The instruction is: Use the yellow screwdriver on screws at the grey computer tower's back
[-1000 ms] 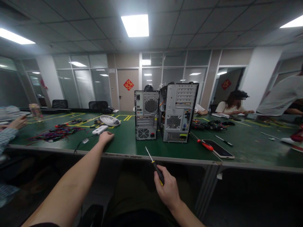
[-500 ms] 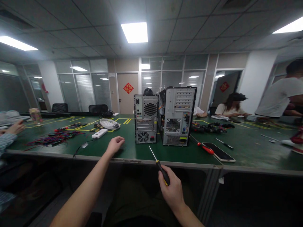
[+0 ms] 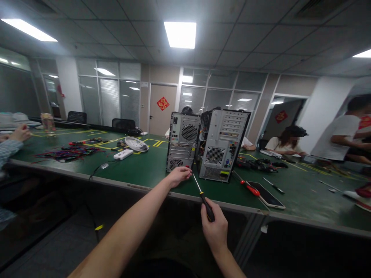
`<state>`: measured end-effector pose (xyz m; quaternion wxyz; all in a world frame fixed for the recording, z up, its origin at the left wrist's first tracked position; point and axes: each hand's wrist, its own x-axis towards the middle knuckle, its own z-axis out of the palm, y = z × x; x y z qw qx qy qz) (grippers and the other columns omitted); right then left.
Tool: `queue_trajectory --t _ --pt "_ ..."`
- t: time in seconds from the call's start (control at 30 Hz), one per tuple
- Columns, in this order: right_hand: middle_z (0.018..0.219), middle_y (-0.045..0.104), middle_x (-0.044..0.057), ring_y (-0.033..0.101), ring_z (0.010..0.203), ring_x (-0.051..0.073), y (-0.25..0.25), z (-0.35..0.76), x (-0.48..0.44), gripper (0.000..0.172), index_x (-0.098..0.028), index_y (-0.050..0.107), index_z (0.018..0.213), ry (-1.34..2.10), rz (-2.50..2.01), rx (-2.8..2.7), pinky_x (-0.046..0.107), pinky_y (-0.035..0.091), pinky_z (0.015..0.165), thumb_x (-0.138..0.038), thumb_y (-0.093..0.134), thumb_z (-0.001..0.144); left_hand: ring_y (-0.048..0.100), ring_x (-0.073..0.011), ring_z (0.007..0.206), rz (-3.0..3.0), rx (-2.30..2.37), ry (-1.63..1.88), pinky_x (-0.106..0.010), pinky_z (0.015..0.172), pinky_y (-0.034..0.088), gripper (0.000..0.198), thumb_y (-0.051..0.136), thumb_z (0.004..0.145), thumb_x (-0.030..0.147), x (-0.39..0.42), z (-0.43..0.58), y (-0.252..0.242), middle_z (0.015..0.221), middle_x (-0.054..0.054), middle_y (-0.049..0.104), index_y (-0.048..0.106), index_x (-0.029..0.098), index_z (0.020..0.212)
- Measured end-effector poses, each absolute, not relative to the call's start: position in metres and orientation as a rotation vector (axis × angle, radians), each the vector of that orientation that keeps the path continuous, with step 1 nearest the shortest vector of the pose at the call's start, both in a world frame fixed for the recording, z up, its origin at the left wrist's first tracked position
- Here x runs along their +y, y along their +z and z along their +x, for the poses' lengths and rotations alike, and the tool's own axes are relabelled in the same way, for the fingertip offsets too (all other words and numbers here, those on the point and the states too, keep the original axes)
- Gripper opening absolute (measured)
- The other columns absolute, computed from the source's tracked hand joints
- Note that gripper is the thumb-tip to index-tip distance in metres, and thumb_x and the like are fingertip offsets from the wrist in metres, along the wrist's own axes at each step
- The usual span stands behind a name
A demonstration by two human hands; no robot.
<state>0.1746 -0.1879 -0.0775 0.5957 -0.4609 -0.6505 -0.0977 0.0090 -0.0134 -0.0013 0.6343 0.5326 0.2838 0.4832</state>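
My right hand (image 3: pixel 214 224) grips a black and yellow screwdriver (image 3: pixel 208 208) by its handle, the metal shaft slanting up and left. At the tip is my left hand (image 3: pixel 180 176), its fingers pinched together; whatever they hold, if anything, is too small to make out. Just behind it stands the smaller computer tower (image 3: pixel 182 143), rear panel facing me, its lower part partly covered by the hand. A larger computer tower (image 3: pixel 223 146), also rear side forward, stands close on its right.
Right of the towers lie a red-handled screwdriver (image 3: pixel 252 189), a phone (image 3: pixel 269 197) and another screwdriver (image 3: pixel 274 185). Leftward are bundled cables (image 3: pixel 66 153), a white power strip (image 3: pixel 123 154) and a white round basket (image 3: pixel 136 144). Other people sit or stand around the green table (image 3: pixel 145 168).
My left hand has moved right, from the bare tabletop to the screwdriver's tip. The right hand still holds the screwdriver, slightly farther right in view. The view has tilted.
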Motion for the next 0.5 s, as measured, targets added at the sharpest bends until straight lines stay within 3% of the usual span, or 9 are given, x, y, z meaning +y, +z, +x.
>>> queue_trajectory --t 0.5 --pt "0.104 0.063 0.008 0.066 0.095 0.022 -0.0755 0.1777 -0.1859 0.024 -0.021 0.066 0.12 -0.318 -1.141 -1.545 0.036 0.057 0.085 -0.025 0.054 0.1 0.059 -0.0076 0.066 1.234 0.619 1.075 -0.022 0.068 0.044 0.02 0.088 0.074 0.02 -0.0116 0.0077 -0.0124 0.074 -0.005 0.069 0.076 0.008 0.085"
